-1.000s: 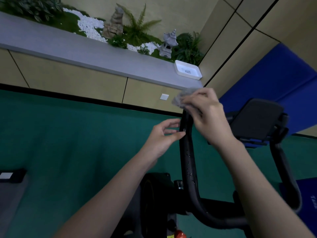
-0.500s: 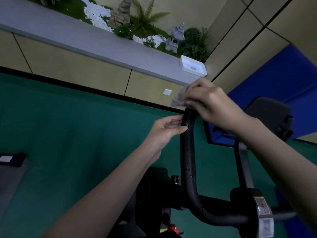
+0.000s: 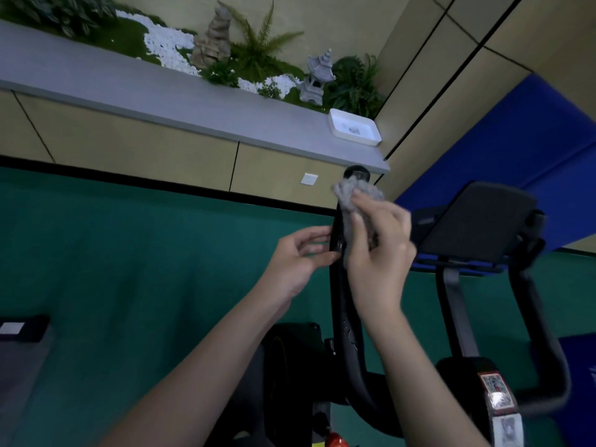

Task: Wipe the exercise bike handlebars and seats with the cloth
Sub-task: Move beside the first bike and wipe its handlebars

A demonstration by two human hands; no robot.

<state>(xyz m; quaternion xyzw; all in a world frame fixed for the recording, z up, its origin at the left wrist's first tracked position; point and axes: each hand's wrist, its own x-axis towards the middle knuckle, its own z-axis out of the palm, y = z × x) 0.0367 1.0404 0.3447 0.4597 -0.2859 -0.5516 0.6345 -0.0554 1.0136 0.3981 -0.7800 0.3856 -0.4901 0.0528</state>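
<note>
A black exercise bike fills the lower right. Its left handlebar (image 3: 346, 321) rises upright, with water drops on it and its tip showing above the cloth. My right hand (image 3: 377, 246) grips a grey fluffy cloth (image 3: 350, 201) wrapped against the upper part of that bar. My left hand (image 3: 298, 256) is on the bar's left side, thumb and fingers pinching it just below the cloth. The right handlebar (image 3: 541, 321) and the black screen holder (image 3: 477, 221) are to the right. No seat is in view.
A grey ledge (image 3: 129, 88) along the far wall carries a white tray (image 3: 354, 127), plants, white pebbles and a small stone pagoda (image 3: 317, 77). Blue padding (image 3: 516, 140) covers the right wall. Green floor (image 3: 129, 269) lies left of the bike; a dark object (image 3: 22, 329) sits at the left edge.
My right hand has slid down the left handlebar with the cloth, uncovering the bar's tip. My left hand keeps its place on the bar. The camera has shifted a little.
</note>
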